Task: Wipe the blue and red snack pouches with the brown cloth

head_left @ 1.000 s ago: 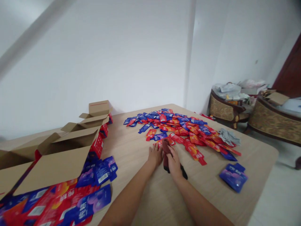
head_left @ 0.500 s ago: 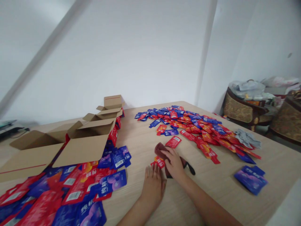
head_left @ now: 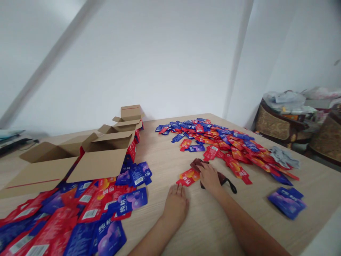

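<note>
My left hand (head_left: 176,202) lies flat on the table, its fingertips at the near edge of a red pouch (head_left: 188,177) with an orange fruit print. My right hand (head_left: 210,177) bears down on a brown cloth (head_left: 197,164), fingers bent over it. This cloth covers the pouch's right end, and a black loop (head_left: 231,185) sticks out from its right side.
Red and blue pouches (head_left: 218,138) lie heaped at the right, with a grey cloth (head_left: 284,157) on their edge. More pouches (head_left: 93,209) spread at the left before open cardboard boxes (head_left: 98,161). Two blue pouches (head_left: 287,202) lie near the right edge.
My right hand and the brown cloth have moved right, uncovering more of the red pouch. Another red pouch has shifted right against the heap. My left hand stays at the pouch's near side.
</note>
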Motion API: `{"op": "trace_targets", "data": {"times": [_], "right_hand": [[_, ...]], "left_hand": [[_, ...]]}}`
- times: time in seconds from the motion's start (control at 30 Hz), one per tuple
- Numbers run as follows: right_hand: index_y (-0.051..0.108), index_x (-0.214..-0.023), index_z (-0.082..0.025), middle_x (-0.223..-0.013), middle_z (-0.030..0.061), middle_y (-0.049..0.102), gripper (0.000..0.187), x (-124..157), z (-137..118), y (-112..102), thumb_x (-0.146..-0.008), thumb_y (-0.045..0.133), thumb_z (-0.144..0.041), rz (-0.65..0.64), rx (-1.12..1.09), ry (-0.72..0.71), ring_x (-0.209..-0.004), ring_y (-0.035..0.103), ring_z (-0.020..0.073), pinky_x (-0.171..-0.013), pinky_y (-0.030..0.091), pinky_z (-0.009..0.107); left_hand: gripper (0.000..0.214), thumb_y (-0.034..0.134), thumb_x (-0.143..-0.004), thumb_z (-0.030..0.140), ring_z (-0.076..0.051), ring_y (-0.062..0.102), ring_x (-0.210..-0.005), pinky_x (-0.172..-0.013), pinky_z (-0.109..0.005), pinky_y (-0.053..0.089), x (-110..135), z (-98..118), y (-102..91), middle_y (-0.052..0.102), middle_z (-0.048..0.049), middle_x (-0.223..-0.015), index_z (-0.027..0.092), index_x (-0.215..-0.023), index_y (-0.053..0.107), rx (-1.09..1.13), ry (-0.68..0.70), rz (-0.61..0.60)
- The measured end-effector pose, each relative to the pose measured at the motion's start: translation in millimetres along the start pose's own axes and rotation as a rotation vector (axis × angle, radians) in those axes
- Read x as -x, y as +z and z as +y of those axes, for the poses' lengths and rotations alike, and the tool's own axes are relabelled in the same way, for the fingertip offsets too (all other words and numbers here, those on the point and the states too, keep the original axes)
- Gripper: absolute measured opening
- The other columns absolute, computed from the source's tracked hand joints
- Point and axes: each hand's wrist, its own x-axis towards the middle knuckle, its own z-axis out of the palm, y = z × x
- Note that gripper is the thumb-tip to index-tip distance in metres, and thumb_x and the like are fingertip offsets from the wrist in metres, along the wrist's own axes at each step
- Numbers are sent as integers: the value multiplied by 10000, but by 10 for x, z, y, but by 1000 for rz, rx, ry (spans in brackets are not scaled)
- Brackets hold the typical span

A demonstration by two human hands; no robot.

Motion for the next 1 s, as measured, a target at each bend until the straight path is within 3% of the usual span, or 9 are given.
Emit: {"op": "trace_targets", "data": {"times": [0.17, 0.23, 0.37, 0.43, 0.57, 0.67, 0.87, 1.0], "right_hand": [[536, -1235, -219, -1319, 70, 469, 480, 126, -177, -58, -795, 378, -105, 75, -95, -47, -1171, 380, 234, -929, 310, 385], [510, -1264, -222, -1345, 66, 440, 502, 243, -377, -106, -788, 394, -111, 98, -154, -141, -1190, 363, 239, -954, 296, 388], [530, -1241, -266, -1333, 38, 460, 474, 396, -698, -122, -789, 437, -161, 1, -209, -323, -1181, 377, 252, -969, 277, 393], [553, -1210, -274, -1316, 34, 478, 450, 345, -668, -98, -789, 441, -162, -33, -187, -305, -1169, 387, 247, -956, 283, 390], [565, -1196, -228, -1284, 82, 495, 430, 82, -291, -44, -802, 415, -144, -8, -80, -68, -1145, 401, 246, -922, 300, 395], [562, -1199, -213, -1271, 95, 500, 424, -17, -87, -17, -812, 406, -140, 15, -38, 8, -1138, 402, 251, -919, 301, 396], [513, -1252, -224, -1259, 108, 499, 465, 140, -234, 25, -807, 416, -130, 38, -66, -45, -1123, 410, 260, -915, 321, 402], [507, -1256, -220, -1250, 87, 501, 487, 169, -294, 71, -796, 383, -123, 76, -238, -89, -1143, 411, 233, -949, 341, 385]], "left_hand": [[541, 425, -837, 282, -245, 387, -1270, -1046, -397, 326, -29, -134, 41, 417, -163, -1382, 62, -1329, 376, 55, -7, 125], [552, 401, -855, 316, -260, 341, -1303, -1051, -419, 321, -61, -178, 102, 373, -176, -1407, 53, -1339, 364, 45, 31, 107], [496, 406, -848, 291, -278, 393, -1269, -1065, -446, 295, -130, -192, 168, 481, -184, -1323, 52, -1280, 454, 14, 70, 58], [493, 399, -853, 280, -279, 400, -1264, -1067, -445, 292, -151, -175, 157, 480, -191, -1321, 38, -1278, 453, 5, 52, 49], [485, 374, -878, 296, -266, 387, -1274, -1050, -434, 323, -146, -166, 127, 437, -182, -1361, 47, -1291, 427, 33, 15, 69], [502, 435, -861, 321, -252, 409, -1249, -1045, -413, 333, -127, -201, 139, 466, -165, -1336, 67, -1293, 407, 78, -1, 130], [531, 471, -852, 294, -248, 446, -1149, -1015, -419, 337, -168, -270, 146, 502, -149, -1235, 84, -1324, 352, 97, -60, 224], [466, 438, -877, 324, -243, 464, -1094, -982, -410, 353, -171, -307, 107, 517, -138, -1174, 114, -1292, 415, 136, -87, 275]]}}
